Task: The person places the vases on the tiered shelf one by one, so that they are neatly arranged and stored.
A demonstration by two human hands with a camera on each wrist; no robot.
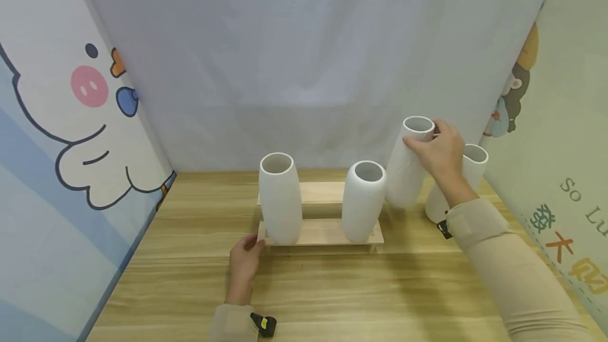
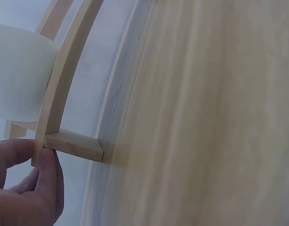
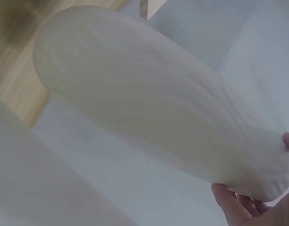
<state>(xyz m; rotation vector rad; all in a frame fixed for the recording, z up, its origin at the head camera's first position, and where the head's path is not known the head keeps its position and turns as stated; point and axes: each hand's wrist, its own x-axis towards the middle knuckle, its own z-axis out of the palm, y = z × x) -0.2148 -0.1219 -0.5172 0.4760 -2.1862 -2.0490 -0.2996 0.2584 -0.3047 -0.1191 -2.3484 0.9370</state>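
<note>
My right hand (image 1: 442, 152) grips a tall white vase (image 1: 407, 173) near its rim, thumb on one side and fingers on the other. In the right wrist view the ribbed side of this vase (image 3: 135, 99) fills the middle; whether its base touches the table I cannot tell. My left hand (image 1: 244, 260) pinches the front left end of a low two-step wooden rack (image 1: 320, 231); the left wrist view shows thumb and fingers on the slat's end (image 2: 52, 117). On the front step stand a tall white vase (image 1: 281, 205) at left and a rounder white vase (image 1: 362, 207) at right.
Another white vase (image 1: 475, 168) stands on the table at the right, partly hidden behind my right hand and wrist. A grey curtain (image 1: 304, 67) hangs behind the wood-grain table (image 1: 323, 300). Printed panels flank both sides, the right one (image 1: 546, 173) close to my right arm.
</note>
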